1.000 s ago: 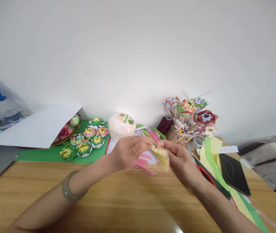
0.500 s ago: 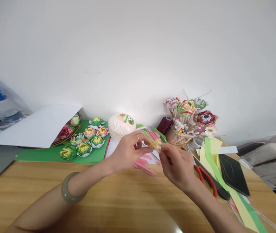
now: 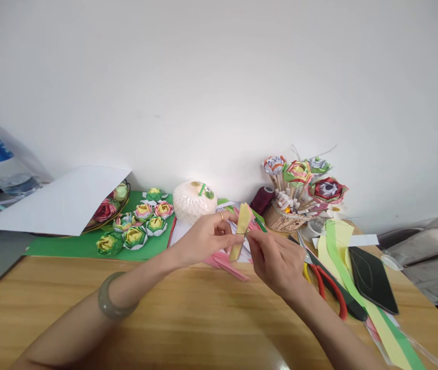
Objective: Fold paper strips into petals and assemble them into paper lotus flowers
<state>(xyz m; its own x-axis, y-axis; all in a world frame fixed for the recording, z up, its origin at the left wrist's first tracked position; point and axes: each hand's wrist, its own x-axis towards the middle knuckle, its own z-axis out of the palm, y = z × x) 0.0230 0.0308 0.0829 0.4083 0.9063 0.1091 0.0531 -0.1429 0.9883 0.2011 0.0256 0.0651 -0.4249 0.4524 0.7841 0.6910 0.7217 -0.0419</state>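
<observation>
A folded yellow paper strip (image 3: 243, 218) stands nearly upright between my two hands, above the table. My left hand (image 3: 207, 236) pinches it from the left, with the thumb tip near its middle. From the right, my right hand (image 3: 276, 257) is closed in a pinch at the same spot; a thin dark bit shows at its fingertips, too small to name. Behind and below the hands lie pink paper strips (image 3: 226, 264), some on white sheets. Red-handled pliers (image 3: 336, 290) rest beside my right wrist.
Several folded paper flowers (image 3: 134, 237) sit on a green sheet (image 3: 68, 247) at left, near a white woven ball-shaped object (image 3: 191, 203). A basket (image 3: 284, 220) of paper flowers on sticks stands behind, by a maroon thread spool (image 3: 263, 199). A black tablet (image 3: 375, 280) lies right.
The yellow paper has turned from lying across, partly hidden in my fingers, to nearly upright. My right hand has shifted slightly left and my fingers have changed their hold.
</observation>
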